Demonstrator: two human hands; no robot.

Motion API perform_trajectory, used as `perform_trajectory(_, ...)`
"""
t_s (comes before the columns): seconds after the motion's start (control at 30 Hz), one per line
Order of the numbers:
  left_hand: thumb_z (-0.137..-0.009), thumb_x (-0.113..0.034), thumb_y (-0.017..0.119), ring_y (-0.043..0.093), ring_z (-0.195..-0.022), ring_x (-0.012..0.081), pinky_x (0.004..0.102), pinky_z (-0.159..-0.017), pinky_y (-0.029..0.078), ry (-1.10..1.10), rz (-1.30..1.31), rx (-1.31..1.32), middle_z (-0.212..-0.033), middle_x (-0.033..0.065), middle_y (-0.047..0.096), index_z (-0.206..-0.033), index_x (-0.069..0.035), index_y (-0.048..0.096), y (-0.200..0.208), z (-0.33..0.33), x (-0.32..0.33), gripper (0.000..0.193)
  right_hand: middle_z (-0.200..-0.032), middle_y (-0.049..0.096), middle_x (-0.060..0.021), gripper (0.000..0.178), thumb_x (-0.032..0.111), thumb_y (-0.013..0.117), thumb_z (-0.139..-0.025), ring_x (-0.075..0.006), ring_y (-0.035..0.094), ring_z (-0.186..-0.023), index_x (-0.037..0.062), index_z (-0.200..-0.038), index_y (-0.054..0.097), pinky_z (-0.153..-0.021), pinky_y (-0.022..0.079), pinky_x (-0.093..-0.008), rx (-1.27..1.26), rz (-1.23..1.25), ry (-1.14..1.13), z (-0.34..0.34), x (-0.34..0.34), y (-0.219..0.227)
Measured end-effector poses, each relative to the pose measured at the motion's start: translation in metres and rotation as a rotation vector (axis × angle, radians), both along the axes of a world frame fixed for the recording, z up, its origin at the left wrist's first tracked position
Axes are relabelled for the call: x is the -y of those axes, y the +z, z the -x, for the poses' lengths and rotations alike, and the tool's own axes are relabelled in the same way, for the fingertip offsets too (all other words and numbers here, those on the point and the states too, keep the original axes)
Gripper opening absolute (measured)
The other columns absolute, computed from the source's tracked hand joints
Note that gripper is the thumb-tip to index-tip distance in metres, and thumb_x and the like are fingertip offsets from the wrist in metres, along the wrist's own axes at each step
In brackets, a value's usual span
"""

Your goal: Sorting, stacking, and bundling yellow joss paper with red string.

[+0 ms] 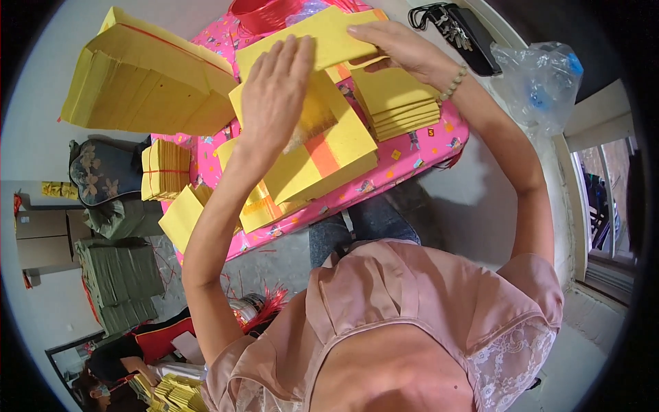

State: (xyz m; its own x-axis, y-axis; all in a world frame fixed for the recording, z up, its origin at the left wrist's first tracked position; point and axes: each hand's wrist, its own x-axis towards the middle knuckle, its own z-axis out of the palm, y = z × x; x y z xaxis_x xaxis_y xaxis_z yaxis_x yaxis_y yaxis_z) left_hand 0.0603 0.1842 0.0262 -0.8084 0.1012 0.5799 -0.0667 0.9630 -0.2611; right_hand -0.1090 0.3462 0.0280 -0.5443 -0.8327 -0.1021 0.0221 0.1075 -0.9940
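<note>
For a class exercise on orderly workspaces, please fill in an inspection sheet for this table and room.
Surface: pink table cover with a cartoon print.
Job's things: flat yellow paper stack under the left hand; block-shaped yellow paper stack with an orange band nearer the person; stepped yellow paper pile on the right; tall yellow paper stack on the left.
Clutter: metal keys, flat black case, crumpled clear plastic bag, right of the table.
Grippers: bare left hand lies flat on the first stack; bare right hand grips its right end, thumb on top.
Cables: nothing certain; black strap or cord by the keys.
Surroundings: green wrapped bundles at left; co-worker in black-and-red top at lower left.
</note>
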Motion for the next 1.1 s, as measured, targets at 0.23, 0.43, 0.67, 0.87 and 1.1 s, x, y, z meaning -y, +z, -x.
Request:
perform_trajectory(0.23,-0.084,-0.021,0.069,0.053,-0.124,0.0337,0.0426,-0.104,0.042,-0.204,-0.167,0.313,-0.135,0.0161,0.055,-0.137,-0.009,0.049,-0.017,0.047,-0.045,0.058,-0.109,0.065,-0.0055,0.039,0.026,0.059,-0.097,-0.0092,0.062,-0.097,0.0011,-0.127,0.054,-0.075,0.056,-0.0278,-0.038,-0.054,-0.122,0.054,-0.060,-0.060)
perform_trajectory(0.43,-0.083,-0.021,0.069,0.057,-0.118,0.0344,0.0420,-0.100,0.046,-0.069,-0.444,0.821,-0.126,0.0199,0.061,-0.129,-0.008,0.058,-0.007,0.077,-0.058,0.049,-0.112,0.063,-0.0107,0.039,0.021,0.052,-0.100,-0.0139,0.063,-0.098,-0.0012,-0.131,0.045,-0.067,0.058,-0.0278,-0.133,-0.177,-0.147,0.097,-0.098,-0.141)
perform_trajectory(0.67,-0.092,-0.025,0.058,0.057,-0.117,0.0354,0.0414,-0.101,0.045,-0.089,-0.407,1.079,-0.126,0.0211,0.060,-0.136,-0.007,0.054,-0.026,0.107,-0.049,0.047,-0.112,0.059,-0.0116,0.037,0.020,0.051,-0.100,-0.0150,0.062,-0.094,-0.0034,-0.128,0.044,-0.068,0.059,-0.0291,-0.181,-0.301,-0.232,0.086,-0.096,-0.167)
perform_trajectory(0.87,-0.094,-0.026,0.050,0.050,-0.127,0.0338,0.0391,-0.106,0.041,-0.241,-0.241,1.446,-0.137,0.0189,0.054,-0.143,-0.005,0.044,-0.060,0.142,-0.059,0.054,-0.111,0.059,-0.0130,0.035,0.020,0.049,-0.100,-0.0166,0.062,-0.093,-0.0036,-0.125,0.044,-0.067,0.059,-0.0306,-0.197,-0.324,-0.230,0.077,-0.100,-0.171)
perform_trajectory(1.1,-0.086,-0.015,0.048,0.055,-0.121,0.0314,0.0387,-0.100,0.043,-0.140,-0.126,1.701,-0.131,0.0180,0.058,-0.137,-0.002,0.050,-0.067,0.154,-0.081,0.053,-0.113,0.059,-0.0173,0.040,0.019,0.059,-0.093,-0.0371,0.058,-0.099,0.0032,-0.128,0.048,-0.085,0.049,-0.0448,-1.239,-0.519,-0.305,0.055,-0.092,-0.150)
